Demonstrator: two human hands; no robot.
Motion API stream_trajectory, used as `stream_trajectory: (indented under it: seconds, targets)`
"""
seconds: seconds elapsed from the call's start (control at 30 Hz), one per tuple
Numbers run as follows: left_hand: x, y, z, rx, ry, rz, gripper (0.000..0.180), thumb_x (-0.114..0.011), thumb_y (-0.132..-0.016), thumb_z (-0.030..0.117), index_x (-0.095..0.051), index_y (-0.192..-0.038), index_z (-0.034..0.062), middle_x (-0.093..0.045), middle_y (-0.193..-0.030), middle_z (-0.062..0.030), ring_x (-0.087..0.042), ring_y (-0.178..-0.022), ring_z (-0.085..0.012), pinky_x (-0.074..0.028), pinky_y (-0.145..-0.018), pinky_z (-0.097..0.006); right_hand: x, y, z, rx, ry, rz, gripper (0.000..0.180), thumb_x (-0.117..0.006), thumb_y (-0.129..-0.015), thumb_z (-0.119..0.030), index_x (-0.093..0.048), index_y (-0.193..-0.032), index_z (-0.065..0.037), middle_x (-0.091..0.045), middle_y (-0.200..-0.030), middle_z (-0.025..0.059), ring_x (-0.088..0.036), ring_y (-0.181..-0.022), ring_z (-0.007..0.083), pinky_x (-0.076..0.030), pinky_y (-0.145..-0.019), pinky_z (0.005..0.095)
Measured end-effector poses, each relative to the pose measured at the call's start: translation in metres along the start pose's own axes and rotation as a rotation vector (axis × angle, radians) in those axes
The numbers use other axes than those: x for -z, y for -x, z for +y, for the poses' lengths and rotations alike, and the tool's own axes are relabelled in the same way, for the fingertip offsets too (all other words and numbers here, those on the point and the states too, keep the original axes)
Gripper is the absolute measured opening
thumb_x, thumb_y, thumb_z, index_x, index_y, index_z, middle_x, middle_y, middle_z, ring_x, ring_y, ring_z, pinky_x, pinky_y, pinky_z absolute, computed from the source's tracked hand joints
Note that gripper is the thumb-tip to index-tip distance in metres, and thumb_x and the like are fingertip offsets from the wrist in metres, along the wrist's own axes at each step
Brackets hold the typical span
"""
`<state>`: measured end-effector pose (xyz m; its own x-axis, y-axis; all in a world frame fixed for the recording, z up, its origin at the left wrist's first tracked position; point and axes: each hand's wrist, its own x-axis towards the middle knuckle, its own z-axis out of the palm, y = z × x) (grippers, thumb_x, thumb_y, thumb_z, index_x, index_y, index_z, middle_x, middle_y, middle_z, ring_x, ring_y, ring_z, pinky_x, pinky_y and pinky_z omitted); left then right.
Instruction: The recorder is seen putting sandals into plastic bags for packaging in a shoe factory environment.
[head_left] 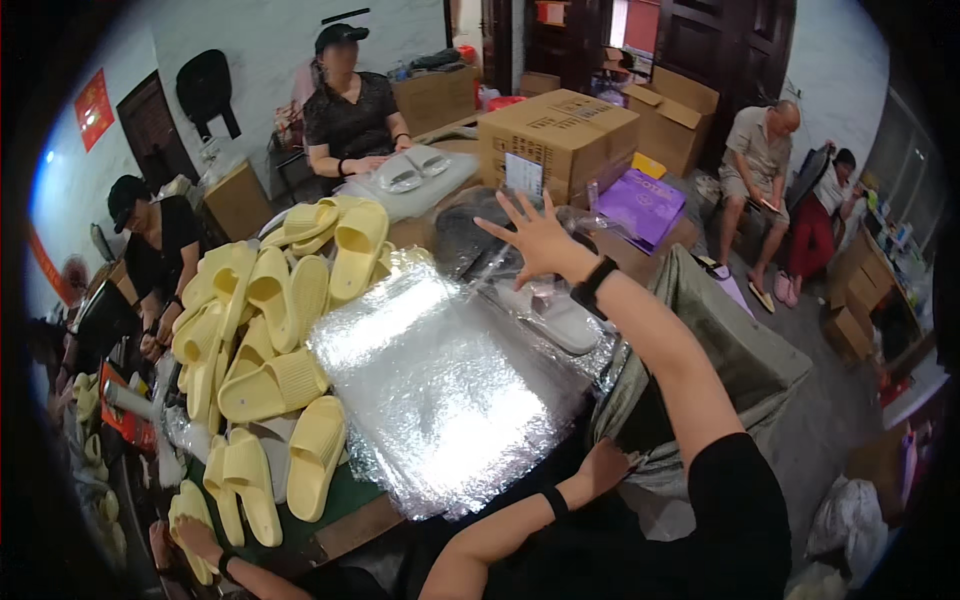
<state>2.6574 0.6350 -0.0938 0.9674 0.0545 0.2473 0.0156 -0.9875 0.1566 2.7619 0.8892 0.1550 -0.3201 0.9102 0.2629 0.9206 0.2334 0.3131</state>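
My right hand (pixel 540 240) is stretched out with its fingers spread, empty, above clear plastic bags. Just below it lies a pale slipper in a clear bag (pixel 565 325). My left hand (pixel 603 468) is closed on the near rim of a grey-green woven sack (pixel 735 335), whose mouth gapes to the right of the table. Between my arms and the slippers, a stack of shiny clear plastic bags (pixel 450 400) covers the table's near part. Dark plastic-wrapped goods (pixel 475 230) sit beyond the stack, left of my right hand.
Yellow slippers (pixel 268 295) are heaped at the left. A co-worker's hand (pixel 197 537) touches slippers at lower left. Across the table, a person in a cap (pixel 345 120) handles bagged white slippers (pixel 415 168). A cardboard carton (pixel 560 140) and purple bag (pixel 640 208) stand beyond my right hand.
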Motion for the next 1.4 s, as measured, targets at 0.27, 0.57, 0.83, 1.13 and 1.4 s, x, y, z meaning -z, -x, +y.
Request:
stream_trajectory:
  seconds: [0.27,0.57,0.83,1.13,1.4]
  targets:
    - [-0.041,-0.010,-0.009,0.059,0.167,0.226,0.027,-0.052,-0.082,0.014,-0.068,-0.104,0.0173,-0.064,-0.072,-0.0049,-0.062,-0.073,-0.0182,-0.037,-0.077,-0.031,-0.094,-0.038,-0.019,-0.115,-0.147,-0.067,0.098,-0.074,-0.065,-0.008,-0.021,-0.144,-0.032,-0.035,-0.134,0.0284,-0.066,-0.075,0.0327,-0.055,-0.065,0.0364]
    - [-0.024,-0.007,-0.014,0.103,0.183,0.242,0.028,-0.046,-0.085,0.014,-0.065,-0.106,0.0161,-0.065,-0.072,-0.0024,-0.062,-0.073,-0.0191,-0.038,-0.078,-0.033,-0.091,-0.050,-0.018,-0.099,-0.074,0.306,0.020,-0.059,-0.076,-0.006,-0.053,-0.095,-0.006,-0.050,-0.097,0.0143,-0.064,-0.071,0.0306,-0.054,-0.058,0.0378]
    - [0.020,0.000,-0.014,0.068,-0.012,0.060,0.044,-0.047,-0.085,0.011,-0.054,-0.127,0.0215,-0.063,-0.074,-0.0045,-0.063,-0.073,-0.0214,-0.044,-0.081,-0.038,0.006,-0.022,0.081,-0.214,-0.175,0.850,0.016,-0.057,-0.077,-0.013,-0.055,-0.091,-0.006,-0.056,-0.098,0.0117,-0.060,-0.086,0.0315,-0.050,-0.068,0.0425]
    - [0.066,-0.008,-0.016,0.058,-0.060,-0.004,0.050,-0.049,-0.087,0.016,-0.046,-0.133,0.0348,-0.063,-0.075,-0.0074,-0.063,-0.070,-0.0209,-0.047,-0.074,-0.037,0.067,0.248,0.076,-0.582,-0.335,0.992,0.022,-0.050,-0.085,-0.005,-0.056,-0.105,0.001,-0.059,-0.100,0.0102,-0.054,-0.094,0.0166,-0.042,-0.087,0.0281]
    - [0.069,-0.016,-0.008,-0.067,0.030,-0.036,0.059,-0.052,-0.082,0.016,-0.044,-0.132,0.0444,-0.061,-0.078,-0.0063,-0.061,-0.073,-0.0218,-0.046,-0.064,-0.038,0.079,0.458,-0.020,-0.917,-0.646,0.835,0.011,-0.059,-0.081,-0.001,-0.049,-0.077,0.001,-0.058,-0.101,0.0097,-0.052,-0.085,0.0146,-0.042,-0.074,0.0262]
